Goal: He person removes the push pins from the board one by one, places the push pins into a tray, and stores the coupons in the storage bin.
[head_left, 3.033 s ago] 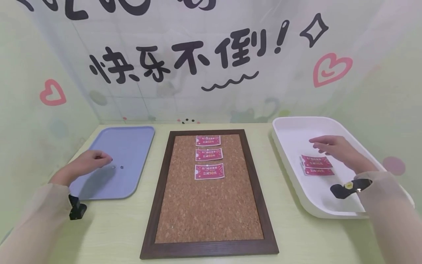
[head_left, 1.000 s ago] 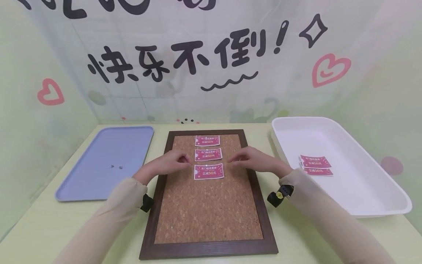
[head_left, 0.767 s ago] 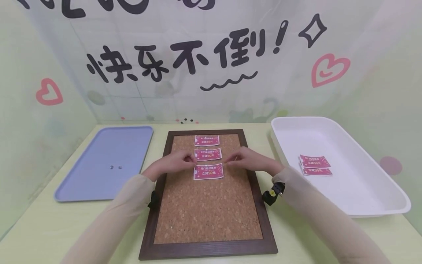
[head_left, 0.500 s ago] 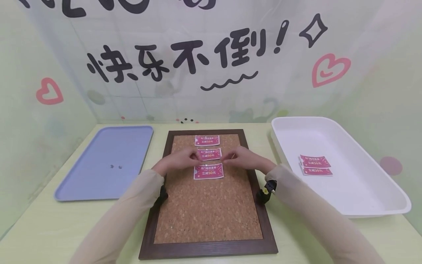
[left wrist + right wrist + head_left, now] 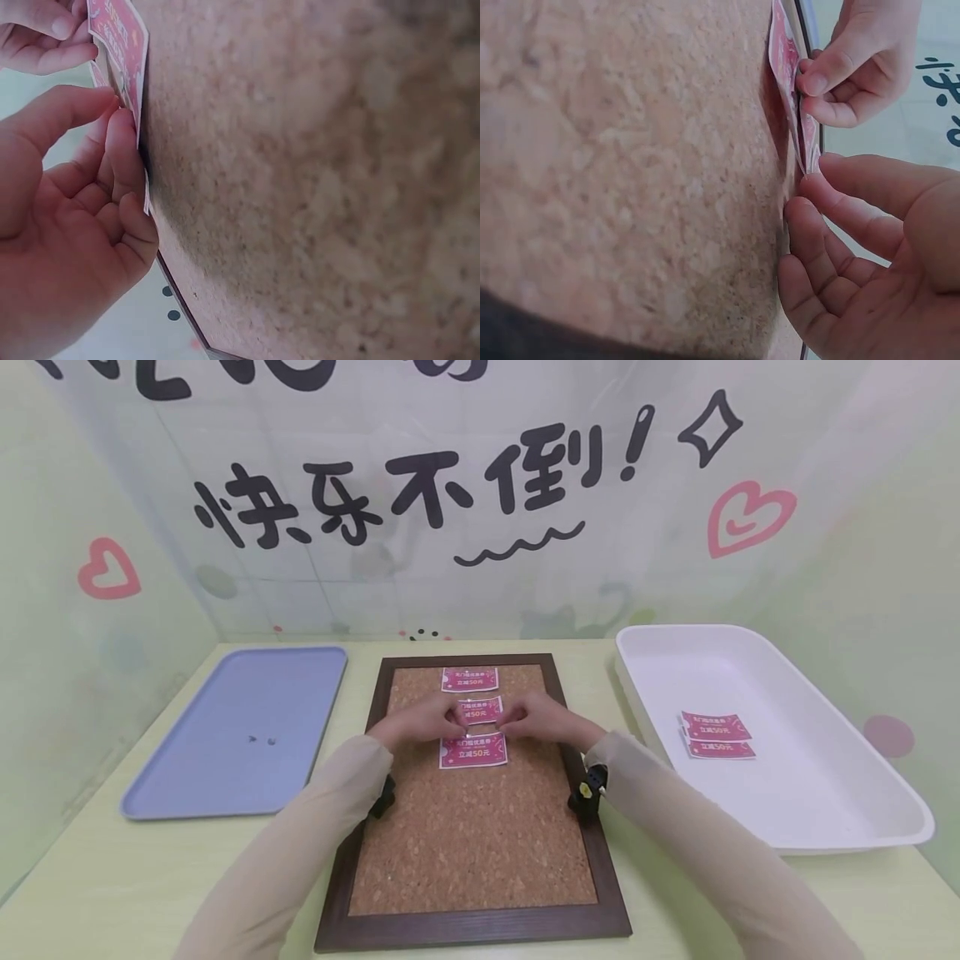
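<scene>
Three pink-and-white coupons stand in a column on the cork board (image 5: 472, 852): the top one (image 5: 470, 680), the middle one (image 5: 484, 712) and the lowest one (image 5: 473, 752). My left hand (image 5: 423, 722) has its thumb and index tips together at the lowest coupon's upper edge, where its small push pin sits; the fingertips mostly hide the pin. At that coupon's upper right corner is my right hand (image 5: 540, 720), fingers bent, thumb and index close to the paper. Whether they pinch the corner is unclear, also in the right wrist view.
A blue tray (image 5: 217, 777) on the left holds two small pins (image 5: 262, 740). The white tub (image 5: 795, 802) on the right holds two overlapping coupons (image 5: 716, 735). A dark wooden frame (image 5: 476, 928) edges the board; a printed wall sheet (image 5: 465, 585) rises behind.
Both hands have come from above the blue tray and the white tub to the board, then closed in from either side on the lowest coupon's upper edge. The coupons have not visibly moved.
</scene>
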Demonstrator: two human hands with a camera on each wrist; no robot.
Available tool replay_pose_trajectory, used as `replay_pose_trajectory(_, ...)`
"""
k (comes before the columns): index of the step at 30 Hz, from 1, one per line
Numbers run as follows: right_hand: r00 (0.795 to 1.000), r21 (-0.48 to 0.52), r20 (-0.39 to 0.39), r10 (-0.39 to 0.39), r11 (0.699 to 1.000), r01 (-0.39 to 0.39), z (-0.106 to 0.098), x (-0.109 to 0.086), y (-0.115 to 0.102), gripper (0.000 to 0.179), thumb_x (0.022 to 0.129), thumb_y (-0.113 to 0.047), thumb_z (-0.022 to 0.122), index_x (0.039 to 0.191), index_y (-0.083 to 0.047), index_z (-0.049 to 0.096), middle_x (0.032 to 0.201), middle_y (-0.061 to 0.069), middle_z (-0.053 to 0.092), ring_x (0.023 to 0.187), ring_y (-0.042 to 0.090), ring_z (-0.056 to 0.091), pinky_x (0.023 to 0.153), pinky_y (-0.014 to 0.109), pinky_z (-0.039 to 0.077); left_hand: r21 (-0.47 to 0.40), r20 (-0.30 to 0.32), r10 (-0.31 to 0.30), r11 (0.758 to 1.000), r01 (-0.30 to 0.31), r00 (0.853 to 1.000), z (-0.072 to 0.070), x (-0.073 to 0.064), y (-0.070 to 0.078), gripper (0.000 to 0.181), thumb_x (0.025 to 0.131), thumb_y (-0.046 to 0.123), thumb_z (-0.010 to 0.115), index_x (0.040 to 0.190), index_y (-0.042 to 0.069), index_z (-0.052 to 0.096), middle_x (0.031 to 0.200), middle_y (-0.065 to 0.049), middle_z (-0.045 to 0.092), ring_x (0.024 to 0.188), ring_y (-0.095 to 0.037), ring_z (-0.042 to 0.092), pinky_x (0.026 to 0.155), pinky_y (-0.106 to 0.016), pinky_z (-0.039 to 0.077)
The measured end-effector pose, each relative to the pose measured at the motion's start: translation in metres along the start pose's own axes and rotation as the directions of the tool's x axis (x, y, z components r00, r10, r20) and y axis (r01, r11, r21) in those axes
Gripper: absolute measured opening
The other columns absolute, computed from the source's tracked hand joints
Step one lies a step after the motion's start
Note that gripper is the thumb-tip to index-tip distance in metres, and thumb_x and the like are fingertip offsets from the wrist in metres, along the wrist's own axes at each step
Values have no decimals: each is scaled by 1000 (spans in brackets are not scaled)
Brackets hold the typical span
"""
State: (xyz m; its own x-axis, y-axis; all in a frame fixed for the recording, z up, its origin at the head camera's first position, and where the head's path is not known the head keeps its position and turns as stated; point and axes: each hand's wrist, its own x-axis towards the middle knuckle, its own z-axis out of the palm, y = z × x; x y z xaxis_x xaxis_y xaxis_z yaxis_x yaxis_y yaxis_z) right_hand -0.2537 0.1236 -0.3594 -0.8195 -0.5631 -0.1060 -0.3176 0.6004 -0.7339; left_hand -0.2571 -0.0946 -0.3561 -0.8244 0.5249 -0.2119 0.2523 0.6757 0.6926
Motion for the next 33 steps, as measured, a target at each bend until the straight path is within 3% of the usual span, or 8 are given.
replay_pose_trajectory(7, 1000, -2, 16, 21, 1000, -21, 3, 3, -2, 16, 84, -7, 65, 96, 3, 67, 78, 6, 65, 63, 12, 51, 58, 24, 42, 7, 1, -19, 1000, 19, 1000, 1, 2, -1, 7, 84, 8, 64, 88, 3, 62, 78, -6, 59, 64, -14, 50, 57, -24, 40)
replay_pose_trajectory(33, 991, 23, 3, 137, 990, -137, 10, 8, -5, 9, 78, -3, 71, 86, -1, 69, 69, 5, 62, 55, 13, 50, 52, 23, 38, -18, 21, -73, 997, 73, 997, 2, 7, -4, 6, 85, 10, 65, 87, 4, 64, 77, -6, 59, 62, -14, 48, 57, -24, 38)
